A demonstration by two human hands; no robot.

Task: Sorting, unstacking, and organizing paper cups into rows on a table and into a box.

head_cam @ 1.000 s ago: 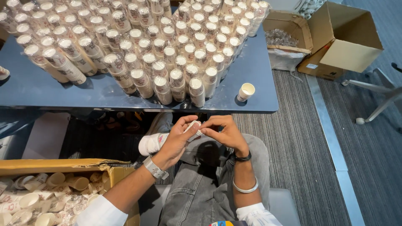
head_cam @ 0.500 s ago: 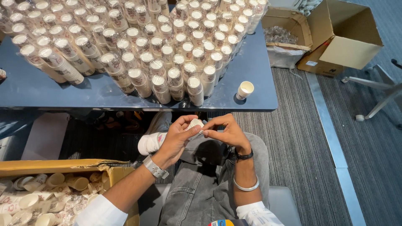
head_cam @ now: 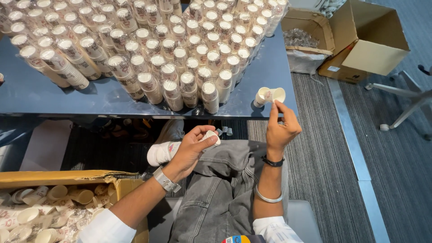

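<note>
My right hand (head_cam: 280,127) is raised toward the table's front right corner and pinches a small white paper cup (head_cam: 276,94) by its rim, tilted on its side. That cup touches another small cup (head_cam: 261,96) standing at the corner of the dark blue table (head_cam: 40,96). My left hand (head_cam: 192,146) stays over my lap and grips a short stack of small white cups (head_cam: 211,136). Many tall stacks of paper cups (head_cam: 153,42) cover the table behind.
An open cardboard box (head_cam: 67,180) of loose cups sits at my lower left. Two open cardboard boxes (head_cam: 360,40) stand on the carpet right of the table, one holding clear plastic items. A chair base (head_cam: 405,108) is at far right.
My hands were together over my lap on the cups. My right hand has since lifted away with one cup up to the table corner, while my left hand keeps the rest.
</note>
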